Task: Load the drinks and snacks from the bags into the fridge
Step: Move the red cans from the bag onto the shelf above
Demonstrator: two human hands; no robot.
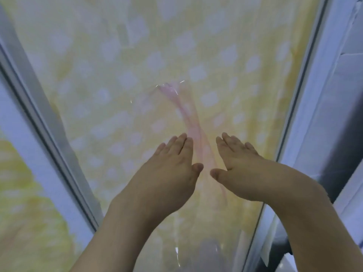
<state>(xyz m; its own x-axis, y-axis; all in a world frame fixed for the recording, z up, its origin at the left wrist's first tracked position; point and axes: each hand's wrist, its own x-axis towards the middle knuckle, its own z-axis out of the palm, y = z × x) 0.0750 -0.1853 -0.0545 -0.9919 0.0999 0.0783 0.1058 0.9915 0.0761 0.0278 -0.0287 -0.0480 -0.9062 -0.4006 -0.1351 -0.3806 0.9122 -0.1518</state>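
Both of my hands reach forward, side by side, over a glossy yellow panel point(110, 71) with pale dots. My left hand point(169, 173) lies flat, its fingers straight and together. My right hand point(241, 169) is flat too, with the thumb spread toward the left one. Neither hand holds anything. A blurred pink streak point(188, 118) runs across the panel between the fingertips. No drinks, snacks or bags are in view.
Grey-white strips border the panel on the left point(45, 124) and on the right point(306, 95). More yellow patterned surface point(23, 203) shows at the lower left. White and dark shapes point(341, 114) stand at the far right. A blurred grey rounded shape point(210, 250) sits between my forearms.
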